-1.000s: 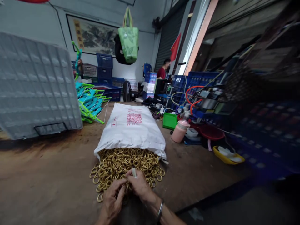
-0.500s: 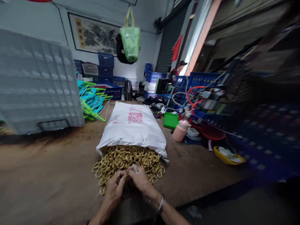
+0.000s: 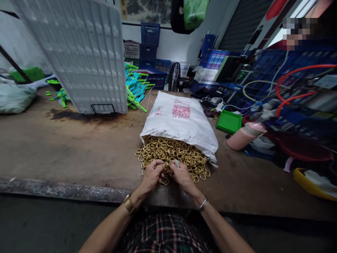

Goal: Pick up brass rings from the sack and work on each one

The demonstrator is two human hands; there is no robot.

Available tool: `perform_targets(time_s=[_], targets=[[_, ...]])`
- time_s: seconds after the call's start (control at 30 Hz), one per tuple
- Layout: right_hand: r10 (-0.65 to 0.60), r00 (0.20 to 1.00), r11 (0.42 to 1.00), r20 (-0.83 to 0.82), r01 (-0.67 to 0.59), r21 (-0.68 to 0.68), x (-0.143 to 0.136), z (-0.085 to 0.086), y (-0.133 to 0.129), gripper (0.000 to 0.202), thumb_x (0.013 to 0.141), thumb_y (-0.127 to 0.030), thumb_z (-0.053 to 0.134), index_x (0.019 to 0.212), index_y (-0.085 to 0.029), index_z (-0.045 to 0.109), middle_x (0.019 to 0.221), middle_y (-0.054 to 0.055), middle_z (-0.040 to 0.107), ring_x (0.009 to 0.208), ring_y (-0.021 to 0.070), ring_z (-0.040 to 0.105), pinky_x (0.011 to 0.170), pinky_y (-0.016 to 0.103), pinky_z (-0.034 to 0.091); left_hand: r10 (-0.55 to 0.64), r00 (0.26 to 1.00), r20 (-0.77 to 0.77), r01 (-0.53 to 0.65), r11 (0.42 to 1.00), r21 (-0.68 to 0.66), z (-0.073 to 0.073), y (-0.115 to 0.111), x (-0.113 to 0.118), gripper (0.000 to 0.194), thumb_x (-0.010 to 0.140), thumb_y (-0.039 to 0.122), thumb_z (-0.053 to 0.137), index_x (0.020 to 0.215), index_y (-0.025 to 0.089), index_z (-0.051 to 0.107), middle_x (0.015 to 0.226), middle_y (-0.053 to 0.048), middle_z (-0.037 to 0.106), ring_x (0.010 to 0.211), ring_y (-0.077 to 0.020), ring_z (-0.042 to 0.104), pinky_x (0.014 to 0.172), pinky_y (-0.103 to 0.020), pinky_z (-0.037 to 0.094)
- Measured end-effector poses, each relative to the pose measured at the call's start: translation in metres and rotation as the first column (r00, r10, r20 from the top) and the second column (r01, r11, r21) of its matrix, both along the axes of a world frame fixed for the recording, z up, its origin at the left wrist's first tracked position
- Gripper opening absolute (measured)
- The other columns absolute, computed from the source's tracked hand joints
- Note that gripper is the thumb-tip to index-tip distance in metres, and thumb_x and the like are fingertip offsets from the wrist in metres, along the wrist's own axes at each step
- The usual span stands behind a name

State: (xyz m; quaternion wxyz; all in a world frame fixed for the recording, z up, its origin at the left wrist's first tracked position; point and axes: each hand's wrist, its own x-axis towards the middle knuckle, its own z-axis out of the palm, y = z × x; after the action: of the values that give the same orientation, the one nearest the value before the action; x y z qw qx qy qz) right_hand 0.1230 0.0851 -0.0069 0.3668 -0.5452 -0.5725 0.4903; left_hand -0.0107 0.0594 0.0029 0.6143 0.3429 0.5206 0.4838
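At the mouth of a white sack (image 3: 179,121) printed with a red square code, a pile of brass-coloured rings (image 3: 181,151) spreads over the table. My left hand (image 3: 152,174) pinches one such ring (image 3: 165,166) between thumb and fingers, at the near edge of the pile. Close beside it, my right hand (image 3: 184,177) is closed around a small pale flat piece (image 3: 177,163) whose tip sticks up past the fingers; its kind is not clear. The right fingertips come up to the held ring, and I cannot tell whether they touch it.
Left of the sack stands a tall ribbed translucent panel (image 3: 81,59), with turquoise and green plastic frames (image 3: 135,86) behind. To the right are a green tray (image 3: 229,122), a pink bottle (image 3: 243,136) and a yellow dish (image 3: 312,182). The table's front edge (image 3: 65,189) runs before me.
My view has tilted down and turned left, so forearms and plaid clothing show now. Both hands stay together at the rings, the right still holding the pale piece.
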Motion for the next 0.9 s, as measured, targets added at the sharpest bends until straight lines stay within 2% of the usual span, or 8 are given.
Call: perform_targets(time_s=[0.1,0.17,0.3,0.43,0.53,0.67,0.77,0.9], targets=[[-0.007,0.997,0.999,0.075,0.005,0.037,0.003,0.008,0.0,0.03,0.078,-0.047,0.045,0.067,-0.019,0.048,0.051,-0.007,0.036,0.048,0.0085,0.032,0.046,0.021,0.028,0.187,0.982,-0.032,-0.183,0.978,0.095,0.003,0.002,-0.006,0.031,0.071,0.036,0.054,0.097,0.02,0.05,0.05,0.008,0.048,0.037,-0.0072,0.041,0.035,-0.017,0.031],[0.018,0.994,0.998,0.108,-0.024,0.058,0.004,0.015,-0.001,0.031,0.078,-0.046,0.044,0.065,-0.019,0.047,0.052,-0.006,0.036,0.049,0.0084,0.031,0.046,0.021,0.028,0.239,0.966,-0.099,-0.219,0.959,0.177,0.007,0.002,-0.01,0.028,0.073,0.035,0.053,0.095,0.018,0.053,0.051,0.007,0.047,0.04,-0.0072,0.042,0.038,-0.017,0.032],[0.083,0.994,0.993,0.066,-0.088,0.073,0.001,0.022,-0.002,0.031,0.079,-0.047,0.043,0.064,-0.019,0.046,0.053,-0.006,0.035,0.05,0.0083,0.03,0.046,0.021,0.027,0.111,0.974,-0.2,-0.06,0.968,0.245,0.015,0.0,-0.009,0.021,0.071,0.034,0.055,0.081,0.016,0.06,0.047,0.006,0.045,0.039,-0.0068,0.038,0.04,-0.019,0.03],[0.106,0.994,0.993,-0.012,-0.105,0.052,-0.002,0.016,-0.002,0.033,0.079,-0.049,0.043,0.063,-0.019,0.043,0.052,-0.007,0.033,0.047,0.008,0.029,0.046,0.022,0.026,-0.005,0.986,-0.168,0.033,0.986,0.164,0.019,-0.005,-0.002,0.023,0.071,0.038,0.053,0.075,0.016,0.058,0.044,0.006,0.045,0.037,-0.008,0.038,0.039,-0.02,0.03],[0.119,0.993,0.991,-0.001,-0.119,0.054,-0.004,0.013,-0.002,0.035,0.079,-0.049,0.043,0.061,-0.02,0.04,0.052,-0.007,0.033,0.048,0.0081,0.029,0.047,0.022,0.026,-0.005,0.983,-0.185,0.031,0.99,0.135,0.018,-0.008,-0.001,0.022,0.071,0.038,0.052,0.074,0.017,0.055,0.044,0.006,0.045,0.037,-0.0084,0.037,0.039,-0.021,0.03],[0.104,0.989,0.992,0.106,-0.111,0.066,-0.008,0.021,-0.001,0.032,0.074,-0.046,0.048,0.057,-0.019,0.04,0.055,-0.006,0.033,0.052,0.0086,0.029,0.049,0.022,0.026,0.03,0.965,-0.261,0.035,0.97,0.242,0.012,-0.01,-0.001,0.017,0.074,0.034,0.051,0.069,0.018,0.053,0.047,0.007,0.043,0.04,-0.0072,0.037,0.042,-0.02,0.031],[0.111,0.985,0.992,0.132,-0.118,0.052,-0.01,0.028,-0.001,0.029,0.073,-0.043,0.047,0.058,-0.019,0.042,0.056,-0.005,0.034,0.054,0.0089,0.031,0.051,0.023,0.027,-0.034,0.975,-0.217,0.079,0.976,0.201,0.01,-0.011,-0.002,0.018,0.075,0.036,0.049,0.071,0.019,0.05,0.048,0.007,0.044,0.039,-0.0072,0.039,0.04,-0.019,0.032],[0.131,0.981,0.988,0.141,-0.141,0.063,-0.01,0.032,-0.002,0.026,0.075,-0.041,0.046,0.061,-0.018,0.045,0.057,-0.005,0.039,0.055,0.0096,0.035,0.053,0.023,0.029,-0.142,0.989,-0.044,0.145,0.988,0.062,0.013,-0.011,-0.004,0.023,0.073,0.041,0.052,0.073,0.019,0.048,0.054,0.005,0.049,0.039,-0.007,0.044,0.034,-0.017,0.03]])
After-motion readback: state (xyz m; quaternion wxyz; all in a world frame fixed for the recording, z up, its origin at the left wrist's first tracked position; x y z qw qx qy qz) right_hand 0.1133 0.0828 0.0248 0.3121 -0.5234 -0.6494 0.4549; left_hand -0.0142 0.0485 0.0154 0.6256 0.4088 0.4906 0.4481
